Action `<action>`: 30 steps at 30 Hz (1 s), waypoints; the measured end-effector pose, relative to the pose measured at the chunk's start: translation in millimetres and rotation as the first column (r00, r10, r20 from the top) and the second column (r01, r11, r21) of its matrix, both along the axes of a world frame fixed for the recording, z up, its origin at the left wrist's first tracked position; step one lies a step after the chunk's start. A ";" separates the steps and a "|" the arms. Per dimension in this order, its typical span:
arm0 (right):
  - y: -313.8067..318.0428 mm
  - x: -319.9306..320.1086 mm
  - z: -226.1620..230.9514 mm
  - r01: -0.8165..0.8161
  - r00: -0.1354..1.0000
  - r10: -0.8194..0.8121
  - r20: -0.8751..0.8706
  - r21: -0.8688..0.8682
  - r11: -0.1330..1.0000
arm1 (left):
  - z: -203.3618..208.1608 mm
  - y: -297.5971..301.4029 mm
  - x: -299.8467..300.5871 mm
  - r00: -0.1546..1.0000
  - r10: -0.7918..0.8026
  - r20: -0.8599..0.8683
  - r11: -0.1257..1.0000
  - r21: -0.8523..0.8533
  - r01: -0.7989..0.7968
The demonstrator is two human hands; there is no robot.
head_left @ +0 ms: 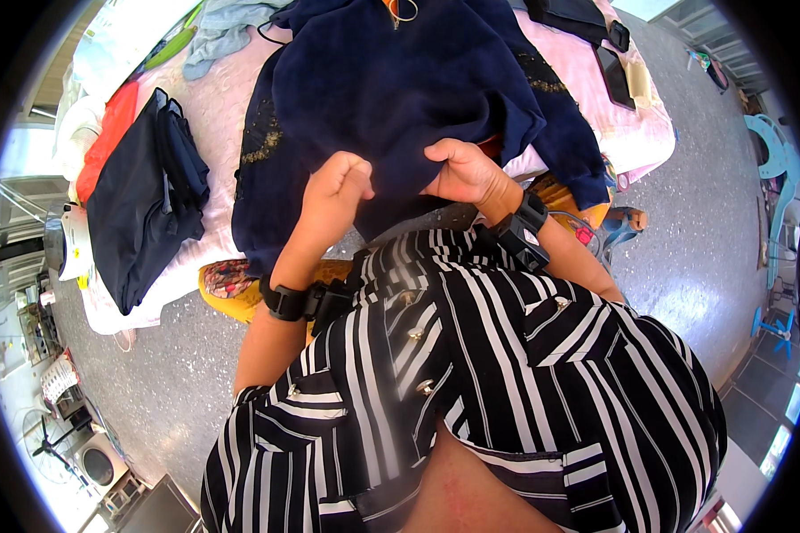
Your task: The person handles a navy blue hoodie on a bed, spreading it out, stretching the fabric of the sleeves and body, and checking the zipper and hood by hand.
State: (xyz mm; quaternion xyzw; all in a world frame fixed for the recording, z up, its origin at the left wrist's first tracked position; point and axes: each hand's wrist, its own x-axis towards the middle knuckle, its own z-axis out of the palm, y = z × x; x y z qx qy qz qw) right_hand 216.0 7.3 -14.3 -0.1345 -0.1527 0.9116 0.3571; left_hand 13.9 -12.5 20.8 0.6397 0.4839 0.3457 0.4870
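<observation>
Right now, a big dark blue top [382,98] lies across the middle of the pink-covered surface [218,111], and its near end hangs over the near edge, by the person's lap. The left hand [340,182] is at that near end, fingers curled in tight; I cannot tell if any cloth is pinched inside. The right hand [465,171] is just beside it, thumb and fingers apart, with the fingertips partly hidden by the cloth.

The top looks soft and floppy, maybe a bit thick, so it should be easy to lift but quick to sag and crease. It does not look slippery. The plain near end seems a good place to hold, one hand on each side. The gold-and-black trim [262,142] looks more delicate, so gentle fingers are best there.

Folded dark clothes [142,209] lie along the left edge, and a phone [614,78] lies near the right edge.
</observation>
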 end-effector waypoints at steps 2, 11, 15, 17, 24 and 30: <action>0.4 0.0 -2.4 -0.006 1.000 0.006 0.007 0.001 1.000 | 0.1 -1.0 2.9 0.996 -0.011 -0.089 0.995 0.100 0.020; -0.1 1.2 -4.4 -0.024 0.999 0.024 0.021 0.013 1.000 | -3.8 0.1 3.9 0.974 0.052 -0.221 0.970 0.244 0.003; -1.2 -0.8 -0.6 -0.020 1.000 0.019 0.021 0.023 1.000 | -8.0 0.7 2.8 0.956 0.039 -0.292 0.937 0.343 0.066; -1.6 -0.7 -0.9 -0.015 0.999 0.015 0.028 0.017 1.000 | -7.0 0.1 4.4 0.964 0.045 -0.264 0.949 0.313 0.041; -1.5 0.9 -7.3 -0.022 0.997 0.020 0.075 0.017 1.000 | 2.2 0.7 6.9 0.950 0.001 -0.312 0.953 0.289 0.095; -0.9 -0.7 -1.5 -0.003 0.998 0.004 0.067 -0.011 1.000 | 2.2 -2.1 3.0 0.982 0.065 -0.177 0.988 0.148 -0.039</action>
